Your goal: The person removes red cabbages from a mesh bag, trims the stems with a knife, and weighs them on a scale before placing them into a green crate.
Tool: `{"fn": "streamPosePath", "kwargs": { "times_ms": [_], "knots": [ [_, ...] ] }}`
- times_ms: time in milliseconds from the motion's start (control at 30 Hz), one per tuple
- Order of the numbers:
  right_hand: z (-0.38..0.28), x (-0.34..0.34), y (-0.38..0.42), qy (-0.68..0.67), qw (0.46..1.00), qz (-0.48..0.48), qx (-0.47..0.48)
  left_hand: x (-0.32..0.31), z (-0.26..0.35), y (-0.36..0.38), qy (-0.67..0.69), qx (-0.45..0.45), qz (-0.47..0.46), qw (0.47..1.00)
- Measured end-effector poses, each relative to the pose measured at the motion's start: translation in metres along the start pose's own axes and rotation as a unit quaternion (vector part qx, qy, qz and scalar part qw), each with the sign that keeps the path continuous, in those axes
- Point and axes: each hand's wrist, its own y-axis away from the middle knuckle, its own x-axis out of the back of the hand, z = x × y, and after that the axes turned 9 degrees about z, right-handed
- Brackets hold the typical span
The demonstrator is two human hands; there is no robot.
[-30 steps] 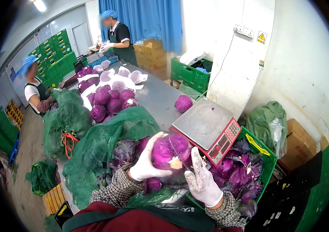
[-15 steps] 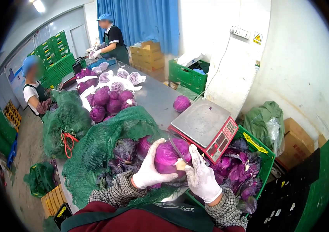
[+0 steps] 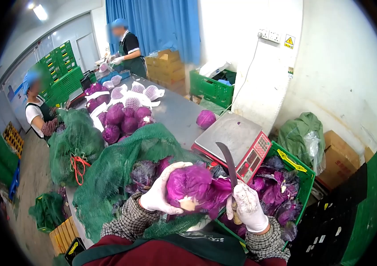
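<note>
My left hand [image 3: 164, 189], in a white glove, is wrapped round a purple cabbage [image 3: 190, 185] from its left side. The cabbage's pale cut stem end faces me. A loose outer leaf [image 3: 218, 195] spreads from its right side toward my other hand. In the white-gloved grip of my right hand [image 3: 248, 207] is a knife [image 3: 228, 162], its dark curved blade pointing up past the edge of the scale. Under the cabbage, dark outer leaves and more cabbages [image 3: 143, 175] lie in an opened green mesh sack [image 3: 108, 177].
A red scale [image 3: 230, 133] stands ahead, a single cabbage [image 3: 205, 119] beside it. At right, a green crate [image 3: 306, 186] holds trimmed leaves. Farther along the table is a cabbage pile [image 3: 124, 119] with white foam nets [image 3: 137, 93]. Two people work beyond.
The cabbage has shifted left and its outer leaf now hangs out to the right. My right hand has moved right and down, away from the cabbage, with the knife blade now upright.
</note>
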Motion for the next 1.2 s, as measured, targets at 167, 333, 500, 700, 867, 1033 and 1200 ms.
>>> {"fn": "streamPosePath", "kwargs": {
  "times_ms": [167, 333, 500, 700, 867, 1033, 1200],
  "knots": [
    [0.009, 0.012, 0.002, -0.195, 0.974, -0.085, -0.075, 0.009, -0.001, -0.001, 0.017, 0.000, -0.047, 0.999],
    [0.029, -0.015, 0.000, -0.350, 0.929, 0.064, -0.104, 0.004, -0.001, 0.003, 0.096, 0.001, -0.053, 0.994],
    [0.043, -0.029, -0.001, -0.496, 0.837, 0.073, -0.221, -0.004, -0.002, 0.007, 0.140, 0.030, -0.032, 0.989],
    [0.035, -0.035, 0.005, -0.499, 0.836, 0.019, -0.226, -0.009, -0.004, 0.007, 0.186, 0.071, -0.025, 0.980],
    [0.028, -0.041, 0.008, -0.594, 0.786, -0.043, -0.166, -0.015, -0.028, 0.019, 0.278, 0.130, 0.080, 0.948],
    [0.056, -0.036, 0.006, -0.039, 0.956, 0.183, 0.226, -0.015, -0.024, 0.016, 0.163, 0.030, 0.048, 0.985],
    [0.027, -0.031, 0.010, -0.001, 0.982, 0.150, 0.113, -0.018, -0.041, 0.011, 0.210, 0.031, 0.053, 0.976]
  ]
}}
